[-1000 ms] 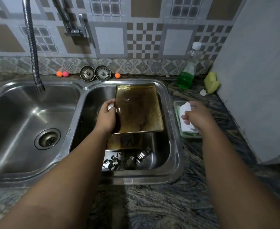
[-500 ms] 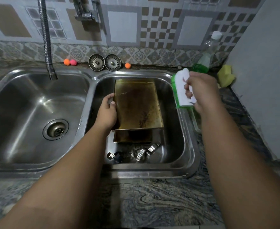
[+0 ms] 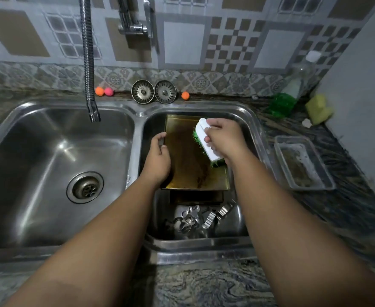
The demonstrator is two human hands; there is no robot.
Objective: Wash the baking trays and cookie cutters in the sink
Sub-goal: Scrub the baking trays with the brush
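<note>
1. Metal cookie cutters (image 3: 195, 220) lie at the near end of the sink's (image 3: 195, 243) right basin.
2. The left hand (image 3: 158, 156) grips the browned baking tray's (image 3: 188, 167) left edge; the right hand (image 3: 224, 138) clasps a white brush (image 3: 207, 141), bristles against the tray.
3. 2 strainers (image 3: 142, 91) stand behind the sink.

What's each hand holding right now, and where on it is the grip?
The left hand grips the top baking tray by its left rim. The right hand holds the white scrub brush by its back, bristles facing the tray.
</note>
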